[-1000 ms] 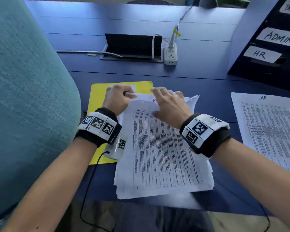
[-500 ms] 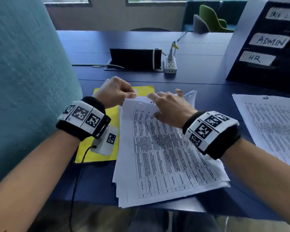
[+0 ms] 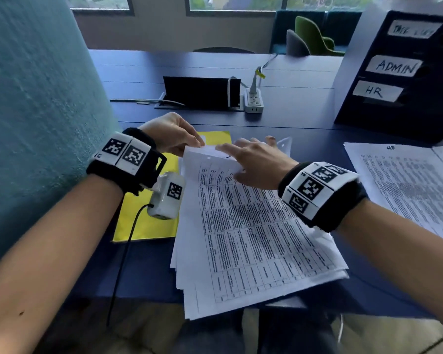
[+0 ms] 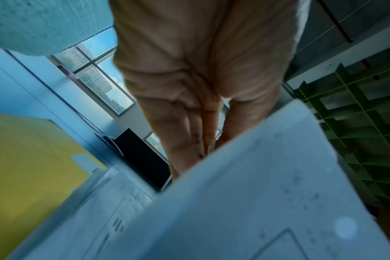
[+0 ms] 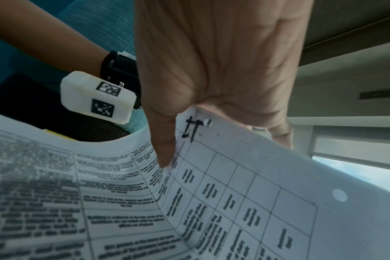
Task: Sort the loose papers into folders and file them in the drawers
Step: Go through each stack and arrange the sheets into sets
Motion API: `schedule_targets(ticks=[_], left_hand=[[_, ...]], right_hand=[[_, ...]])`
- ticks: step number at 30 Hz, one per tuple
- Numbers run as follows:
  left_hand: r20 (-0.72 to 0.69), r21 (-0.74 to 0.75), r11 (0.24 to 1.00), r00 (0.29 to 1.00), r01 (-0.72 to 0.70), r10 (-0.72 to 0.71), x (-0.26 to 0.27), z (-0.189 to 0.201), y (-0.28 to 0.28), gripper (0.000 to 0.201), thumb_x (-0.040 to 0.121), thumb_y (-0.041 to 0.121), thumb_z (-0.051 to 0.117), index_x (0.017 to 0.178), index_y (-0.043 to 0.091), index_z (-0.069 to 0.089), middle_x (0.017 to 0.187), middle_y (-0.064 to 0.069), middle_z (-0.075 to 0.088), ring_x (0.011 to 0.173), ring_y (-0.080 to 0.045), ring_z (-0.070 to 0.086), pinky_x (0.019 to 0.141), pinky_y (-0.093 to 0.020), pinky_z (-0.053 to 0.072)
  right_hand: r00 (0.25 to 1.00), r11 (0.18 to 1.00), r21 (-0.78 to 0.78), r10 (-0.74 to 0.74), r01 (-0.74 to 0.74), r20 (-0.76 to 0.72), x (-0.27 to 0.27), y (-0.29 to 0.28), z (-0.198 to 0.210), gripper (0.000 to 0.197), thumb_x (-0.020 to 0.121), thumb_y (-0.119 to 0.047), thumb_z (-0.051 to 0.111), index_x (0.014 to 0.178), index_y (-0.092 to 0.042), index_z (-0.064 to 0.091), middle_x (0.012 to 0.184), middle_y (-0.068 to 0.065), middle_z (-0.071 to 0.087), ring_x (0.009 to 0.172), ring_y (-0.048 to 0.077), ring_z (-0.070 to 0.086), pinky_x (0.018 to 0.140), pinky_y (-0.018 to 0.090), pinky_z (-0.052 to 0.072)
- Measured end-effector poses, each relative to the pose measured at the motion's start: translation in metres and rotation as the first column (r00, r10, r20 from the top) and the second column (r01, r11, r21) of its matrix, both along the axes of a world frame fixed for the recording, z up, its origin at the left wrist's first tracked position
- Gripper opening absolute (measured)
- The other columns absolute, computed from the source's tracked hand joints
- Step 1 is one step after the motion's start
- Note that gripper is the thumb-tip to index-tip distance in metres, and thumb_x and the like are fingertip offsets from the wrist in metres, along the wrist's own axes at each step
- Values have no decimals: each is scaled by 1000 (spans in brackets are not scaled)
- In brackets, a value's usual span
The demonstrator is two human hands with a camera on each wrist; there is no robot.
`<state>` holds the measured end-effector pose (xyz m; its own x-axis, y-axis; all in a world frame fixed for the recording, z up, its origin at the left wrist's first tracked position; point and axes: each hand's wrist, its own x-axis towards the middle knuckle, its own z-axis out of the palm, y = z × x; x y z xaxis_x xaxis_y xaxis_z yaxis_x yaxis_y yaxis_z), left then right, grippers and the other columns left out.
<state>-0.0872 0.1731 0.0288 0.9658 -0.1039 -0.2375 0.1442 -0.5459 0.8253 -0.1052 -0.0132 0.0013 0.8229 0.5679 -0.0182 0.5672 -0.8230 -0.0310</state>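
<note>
A stack of printed papers [image 3: 253,238] lies in front of me on the blue desk, its near end over the desk edge. My left hand [image 3: 193,146] pinches the far left corner of the top sheet [image 4: 256,193]. My right hand [image 3: 238,159] holds the same sheet's far edge, which curls up off the stack. In the right wrist view the thumb [image 5: 163,144] lies on the printed side beside a handwritten "IT", with the other fingers behind the sheet. A yellow folder [image 3: 143,221] lies shut under the stack's left side.
A dark drawer unit [image 3: 399,80] labelled ADMIN and HR stands at the back right. A second paper pile [image 3: 407,180] headed HR lies to the right. A power strip [image 3: 253,100] and a black cable box [image 3: 200,93] sit behind. A teal chair back [image 3: 36,111] rises at the left.
The far edge of the top sheet has risen off the stack between both hands. The left hand has moved up and away from the folder. My view has tilted up.
</note>
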Motion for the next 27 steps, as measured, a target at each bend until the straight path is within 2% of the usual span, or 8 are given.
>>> schedule_targets(ticks=[3, 7, 12, 13, 15, 20, 24, 27], left_hand=[[-7, -45, 999, 1000, 13, -14, -6, -4, 0, 28, 86, -8, 54, 67, 10, 66, 47, 6, 63, 41, -3, 57, 44, -13, 47], [2, -131, 991, 1000, -22, 22, -15, -11, -1, 23, 87, -7, 53, 72, 10, 58, 44, 5, 60, 39, -4, 54, 43, -12, 45], [-17, -246, 966, 996, -85, 84, -22, -15, 2, 25, 88, -8, 51, 72, 11, 52, 57, -4, 57, 37, -4, 52, 40, -11, 43], [-19, -241, 967, 996, -88, 86, -21, -18, 3, 26, 88, -9, 51, 71, 11, 50, 58, -4, 54, 35, -4, 50, 38, -11, 40], [-24, -223, 971, 997, -82, 78, -18, -22, 5, 28, 87, -11, 51, 69, 10, 48, 46, -1, 54, 31, -4, 47, 36, -10, 37], [25, -125, 992, 1000, -12, 15, -5, -28, 4, 30, 87, -15, 47, 67, 9, 50, 39, 9, 53, 33, 1, 46, 38, -8, 36], [95, 67, 998, 995, 19, -26, 7, -30, -2, 29, 87, -9, 50, 69, 13, 52, 57, 1, 55, 42, -1, 46, 47, -12, 38], [121, 84, 996, 991, 44, -54, 13, -29, -7, 27, 90, -6, 46, 73, 14, 52, 65, -2, 57, 39, 3, 46, 47, -9, 40]], right_hand=[[1000, 1000, 18, 18, -19, 18, -11, 3, -3, 78, 85, -24, 60, 148, -26, 14, 145, 6, 33, 126, 27, 40, 104, 55, 30], [999, 999, 48, -16, 14, 45, -20, 6, -8, 85, 83, -25, 65, 148, -18, 10, 148, 9, 27, 127, 29, 39, 103, 54, 31], [996, 997, 73, 9, -15, 87, -24, 7, -8, 74, 83, -23, 63, 145, -24, 22, 146, 8, 25, 129, 26, 36, 102, 51, 32], [994, 997, 69, 17, -25, 105, -24, 8, -8, 70, 83, -22, 63, 143, -24, 27, 147, 8, 25, 129, 26, 35, 103, 50, 32], [992, 997, 66, 29, -38, 127, -26, 9, -8, 64, 84, -21, 62, 141, -22, 32, 148, 7, 24, 131, 27, 33, 103, 50, 32], [990, 995, 45, 88, -93, 106, -21, 9, -9, 73, 86, -17, 59, 147, -30, 21, 154, 3, 18, 135, 25, 29, 103, 50, 34], [990, 985, 115, 126, -131, 57, -11, 4, -6, 57, 88, -14, 57, 140, -28, 38, 151, 5, 23, 129, 23, 38, 101, 49, 37], [990, 976, 170, 141, -137, -13, 1, 2, -1, 43, 88, -13, 57, 129, -20, 50, 146, 5, 31, 124, 25, 43, 98, 47, 39]])
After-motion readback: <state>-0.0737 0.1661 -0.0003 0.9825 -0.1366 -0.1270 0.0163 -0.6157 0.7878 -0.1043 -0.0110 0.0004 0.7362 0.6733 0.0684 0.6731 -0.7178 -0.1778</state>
